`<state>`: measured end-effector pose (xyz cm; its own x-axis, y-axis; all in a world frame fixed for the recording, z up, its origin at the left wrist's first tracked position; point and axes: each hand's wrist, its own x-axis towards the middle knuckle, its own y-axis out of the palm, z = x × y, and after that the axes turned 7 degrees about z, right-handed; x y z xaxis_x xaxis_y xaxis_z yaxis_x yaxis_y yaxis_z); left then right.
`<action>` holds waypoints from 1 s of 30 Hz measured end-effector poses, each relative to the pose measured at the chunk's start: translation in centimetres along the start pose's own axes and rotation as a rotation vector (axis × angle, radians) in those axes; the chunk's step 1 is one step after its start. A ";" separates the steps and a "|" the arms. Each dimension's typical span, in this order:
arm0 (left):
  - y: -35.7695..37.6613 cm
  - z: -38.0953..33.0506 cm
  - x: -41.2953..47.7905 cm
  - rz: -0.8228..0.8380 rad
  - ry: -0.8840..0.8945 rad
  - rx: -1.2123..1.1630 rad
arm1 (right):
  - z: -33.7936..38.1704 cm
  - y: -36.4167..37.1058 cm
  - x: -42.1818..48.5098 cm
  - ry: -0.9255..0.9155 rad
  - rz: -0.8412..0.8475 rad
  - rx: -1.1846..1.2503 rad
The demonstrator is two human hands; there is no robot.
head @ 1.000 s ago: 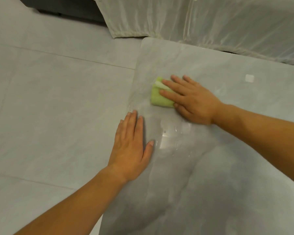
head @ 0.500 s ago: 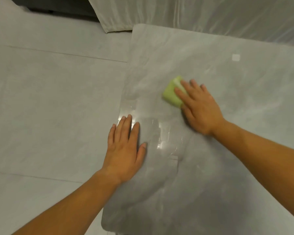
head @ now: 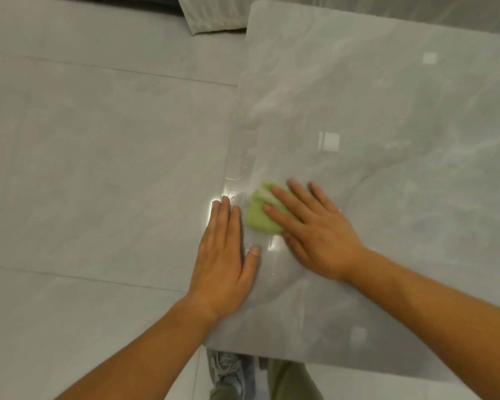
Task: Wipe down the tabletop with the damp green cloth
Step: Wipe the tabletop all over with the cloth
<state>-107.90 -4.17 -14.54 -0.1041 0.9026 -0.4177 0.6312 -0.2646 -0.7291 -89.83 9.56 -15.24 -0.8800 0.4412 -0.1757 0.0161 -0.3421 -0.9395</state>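
A folded green cloth (head: 259, 215) lies on the glossy grey marble tabletop (head: 387, 116), near its left edge. My right hand (head: 315, 229) presses flat on the cloth with fingers spread, covering its right half. Just to the cloth's left, my left hand (head: 225, 255) rests palm down at the table's left edge, fingers together and holding nothing. Wet streaks shine on the surface around both hands.
Grey tiled floor (head: 98, 168) spreads to the left of the table. A pale draped fabric (head: 214, 13) hangs beyond the far edge. My shoe (head: 228, 370) and trouser leg (head: 289, 379) show below the table's near edge.
My right hand has drawn the cloth back toward me and leftward, ending right beside my left hand. The view has shifted so the table's near edge now shows.
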 end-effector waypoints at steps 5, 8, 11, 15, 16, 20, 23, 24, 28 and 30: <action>0.3 0.2 -0.2 -0.012 0.018 -0.031 | -6.5 -4.3 14.2 0.312 -0.067 -0.016; 0.2 0.6 -0.2 -0.017 0.038 -0.091 | -6.6 -4.7 17.7 0.403 -0.085 0.010; 0.1 0.8 -0.4 -0.026 0.028 -0.212 | -2.5 -2.1 13.4 0.238 -0.088 -0.039; 0.0 0.7 -1.2 -0.048 -0.060 -0.431 | 4.0 1.1 2.4 -0.049 0.000 0.003; 0.1 0.7 -1.6 -0.041 -0.080 -0.456 | 4.6 1.3 0.4 -0.087 0.023 0.013; 0.6 0.6 -3.6 0.006 -0.084 -0.379 | 1.8 0.7 -0.3 -0.063 0.034 -0.034; 0.9 0.8 -4.7 0.043 -0.096 -0.370 | 0.2 -0.1 2.7 0.284 -0.065 0.030; 1.0 0.9 -5.1 0.044 -0.092 -0.388 | 0.8 0.0 3.0 0.381 -0.088 0.062; 1.6 1.3 -6.4 0.041 -0.083 -0.504 | 8.3 3.1 -1.3 0.268 -0.092 0.074; 1.9 1.6 -6.7 0.043 -0.087 -0.529 | 12.4 4.5 -5.5 0.128 -0.015 0.053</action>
<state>-107.22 -11.31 -14.01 -0.1187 0.8573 -0.5010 0.9351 -0.0732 -0.3468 -90.81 -4.63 -14.85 -0.8121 0.5478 -0.2011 -0.0246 -0.3765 -0.9261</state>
